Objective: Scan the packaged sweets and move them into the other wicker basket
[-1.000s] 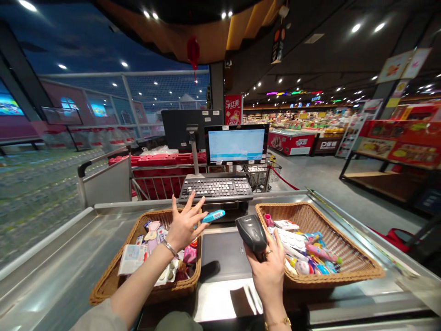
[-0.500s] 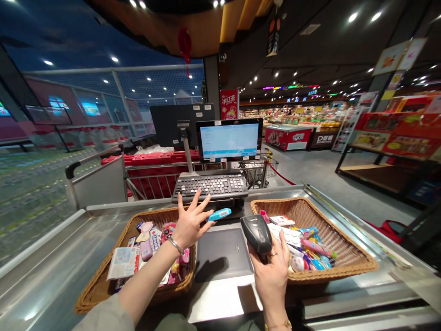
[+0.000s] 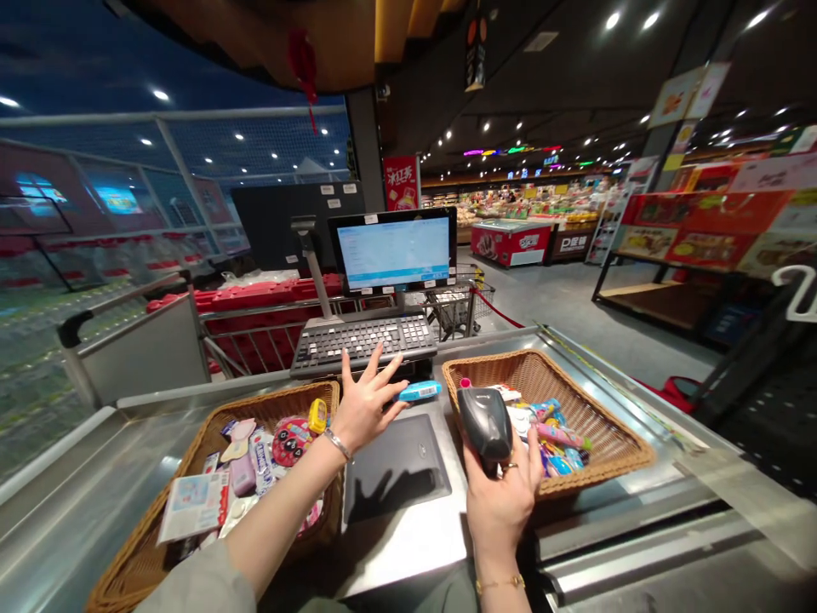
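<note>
My left hand [image 3: 363,407] is raised with its fingers spread, just past the inner rim of a wicker basket [image 3: 299,400] full of small packaged goods. A blue packaged item [image 3: 419,391] sits at my left thumb's tip, and I cannot tell whether it is gripped. My right hand [image 3: 501,502] grips a black handheld barcode scanner [image 3: 485,423] above the near rim of a second wicker basket [image 3: 511,366]. That basket holds colourful packaged goods, partly hidden by the scanner.
A dark flatbed scanner plate [image 3: 396,468] is set in the steel checkout counter [image 3: 408,545] between the baskets. Behind it stand a keyboard [image 3: 363,345] and a monitor [image 3: 392,251]. A red-trimmed shopping cart [image 3: 255,340] stands beyond the counter, with store aisles to the right.
The whole scene has shifted left in view as the camera turned. My left hand and the blue item moved right together, toward the keyboard. The scanner stays in my right hand.
</note>
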A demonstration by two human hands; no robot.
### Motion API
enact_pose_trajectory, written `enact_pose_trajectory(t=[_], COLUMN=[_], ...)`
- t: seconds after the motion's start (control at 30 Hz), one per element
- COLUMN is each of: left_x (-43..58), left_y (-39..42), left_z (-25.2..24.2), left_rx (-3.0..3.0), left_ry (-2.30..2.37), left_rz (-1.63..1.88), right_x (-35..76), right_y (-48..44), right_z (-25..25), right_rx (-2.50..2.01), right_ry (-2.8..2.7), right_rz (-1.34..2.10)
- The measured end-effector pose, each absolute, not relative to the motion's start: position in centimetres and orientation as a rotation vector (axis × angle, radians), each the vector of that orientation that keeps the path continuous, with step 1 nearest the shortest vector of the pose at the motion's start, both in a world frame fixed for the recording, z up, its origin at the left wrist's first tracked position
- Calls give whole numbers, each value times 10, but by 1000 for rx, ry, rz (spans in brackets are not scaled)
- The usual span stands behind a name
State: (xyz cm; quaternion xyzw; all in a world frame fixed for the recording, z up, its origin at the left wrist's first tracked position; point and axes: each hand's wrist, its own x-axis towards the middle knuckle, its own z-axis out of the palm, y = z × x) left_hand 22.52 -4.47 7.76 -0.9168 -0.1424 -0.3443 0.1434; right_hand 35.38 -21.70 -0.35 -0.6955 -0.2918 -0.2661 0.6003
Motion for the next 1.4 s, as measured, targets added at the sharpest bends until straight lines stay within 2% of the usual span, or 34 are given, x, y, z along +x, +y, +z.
enact_pose_trajectory(t=[0.3, 0.63, 0.87, 1.17, 1.4], left_x=[249, 289, 326, 289, 245], left_y=[-50, -54, -78, -79, -81], left_z=[77, 74, 73, 68, 61], left_rx=[-2701, -2711, -2758, -2864, -2946], left_ry=[-362, -217, -350, -489, -630], left_rz=[-958, -907, -777, -753, -835], right_x=[367, 376, 378, 375, 359], right_y=[-219, -223, -225, -227, -222], right_z=[-13, -19, -17, -9, -5], right_rx=[-1611, -1590, -1591, -1614, -1589], right_ry=[-536, -258, -162, -63, -240], right_rz=[-683, -575, -574, -503, -500])
